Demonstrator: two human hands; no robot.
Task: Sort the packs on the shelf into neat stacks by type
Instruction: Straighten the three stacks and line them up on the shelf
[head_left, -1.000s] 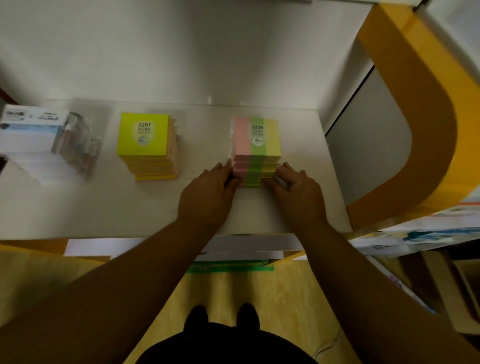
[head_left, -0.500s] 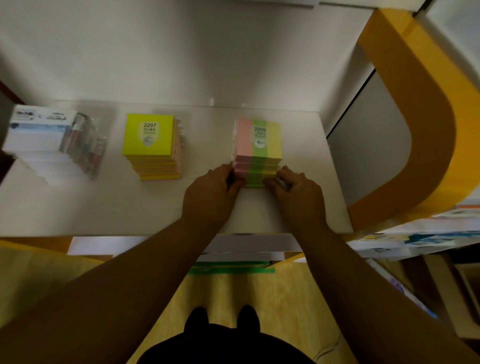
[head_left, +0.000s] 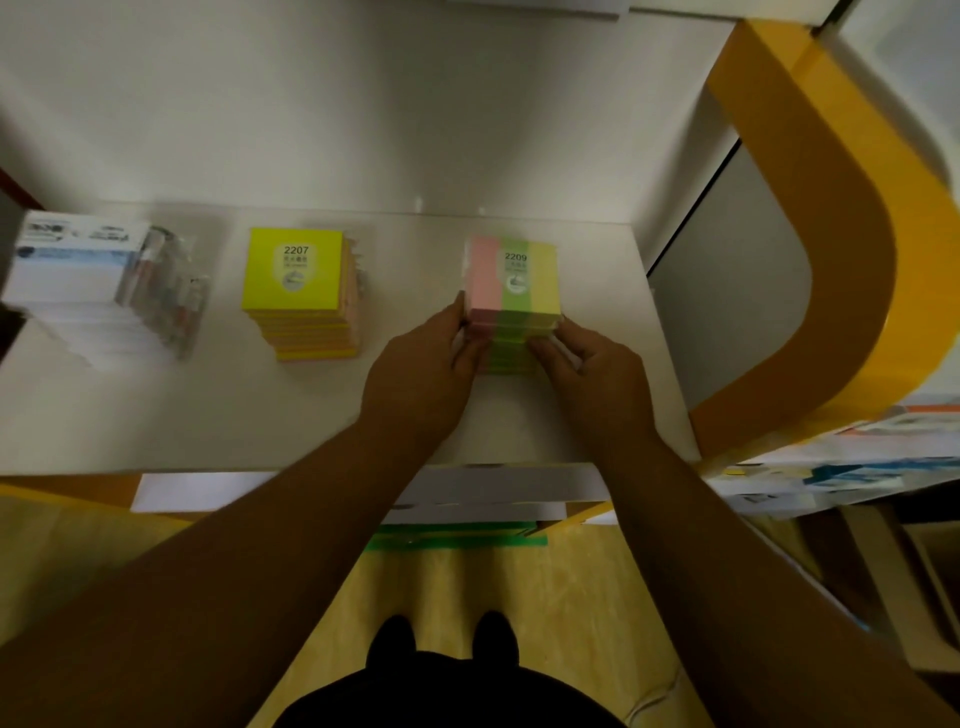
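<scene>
A stack of pink, green and yellow striped packs (head_left: 513, 280) labelled 2209 stands on the white shelf (head_left: 260, 410), right of the middle. My left hand (head_left: 423, 369) presses against the stack's left front corner. My right hand (head_left: 592, 369) pinches its right front corner, fingers on the packs' edges. A stack of yellow packs (head_left: 298, 291) labelled 2207 stands to the left, slightly fanned toward the front. Further left sits a stack of white packs with clear plastic ends (head_left: 104, 291), also fanned.
The shelf's white back wall rises behind the stacks. An orange curved frame (head_left: 831, 234) bounds the shelf on the right. Lower shelves with white and green packs (head_left: 457, 535) show below the front edge, and more goods lie at the right (head_left: 857, 467).
Both hands have shifted slightly up the front of the striped stack, with the left fingers now along its left side. The stacks themselves stay where they were.
</scene>
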